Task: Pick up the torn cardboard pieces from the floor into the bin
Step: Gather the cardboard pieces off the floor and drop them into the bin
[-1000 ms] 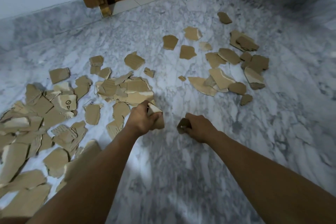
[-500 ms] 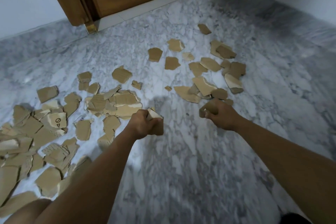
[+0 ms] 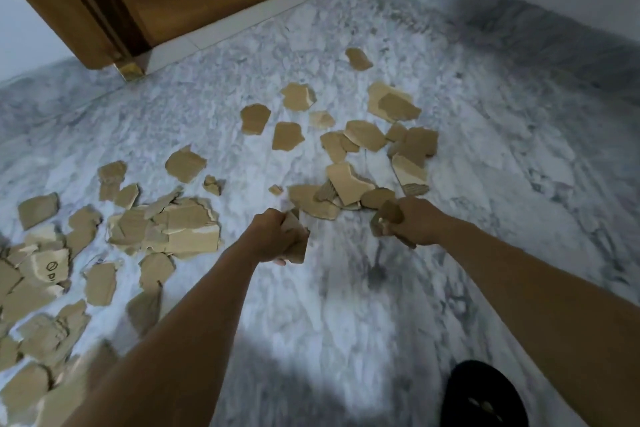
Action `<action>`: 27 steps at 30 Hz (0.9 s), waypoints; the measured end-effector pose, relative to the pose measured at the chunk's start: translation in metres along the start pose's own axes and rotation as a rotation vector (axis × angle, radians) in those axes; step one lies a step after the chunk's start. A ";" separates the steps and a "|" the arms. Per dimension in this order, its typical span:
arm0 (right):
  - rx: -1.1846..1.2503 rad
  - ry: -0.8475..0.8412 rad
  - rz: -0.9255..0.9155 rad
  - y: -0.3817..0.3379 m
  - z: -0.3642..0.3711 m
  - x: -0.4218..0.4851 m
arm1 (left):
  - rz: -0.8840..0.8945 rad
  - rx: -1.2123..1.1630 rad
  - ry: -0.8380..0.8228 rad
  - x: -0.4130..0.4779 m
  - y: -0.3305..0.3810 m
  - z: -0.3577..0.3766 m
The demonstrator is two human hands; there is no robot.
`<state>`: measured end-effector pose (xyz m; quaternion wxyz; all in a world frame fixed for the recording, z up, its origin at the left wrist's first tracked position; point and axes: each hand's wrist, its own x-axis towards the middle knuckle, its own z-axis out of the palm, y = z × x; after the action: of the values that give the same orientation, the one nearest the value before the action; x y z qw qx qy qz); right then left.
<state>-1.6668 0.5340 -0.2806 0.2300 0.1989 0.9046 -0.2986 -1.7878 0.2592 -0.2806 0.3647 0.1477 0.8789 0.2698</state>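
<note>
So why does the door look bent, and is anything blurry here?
Head view: the wide-angle lens bows the door frame; the lower-left cardboard pieces look smeared by motion blur; soft shadow dims the marble floor at the centre; no glare.

cardboard piece [image 3: 48, 269], crossed-circle sign, perhaps "Di"

Grey-veined white marble floor [image 3: 346, 305] bearing torn cardboard pieces [image 3: 194, 229]: a dense, overlapping spread at the left, a looser cluster [image 3: 349, 180] at centre right, single scraps between them, one lone piece [image 3: 358, 59] farthest away, and a black object [image 3: 481, 395] at the lower right.
</note>
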 end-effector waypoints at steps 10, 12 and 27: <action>-0.035 -0.220 -0.213 -0.049 0.074 0.067 | -0.197 -0.346 0.314 -0.007 0.005 -0.023; -0.004 -0.142 -0.213 -0.056 0.086 0.067 | -0.212 -0.352 0.304 -0.008 0.004 -0.028; -0.050 0.178 -0.387 -0.058 0.122 0.077 | -0.248 -0.392 0.240 0.017 -0.041 -0.003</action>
<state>-1.7221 0.4306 -0.3830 0.0925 0.0412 0.9499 -0.2959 -1.8041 0.2331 -0.3123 0.3098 -0.0678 0.8582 0.4038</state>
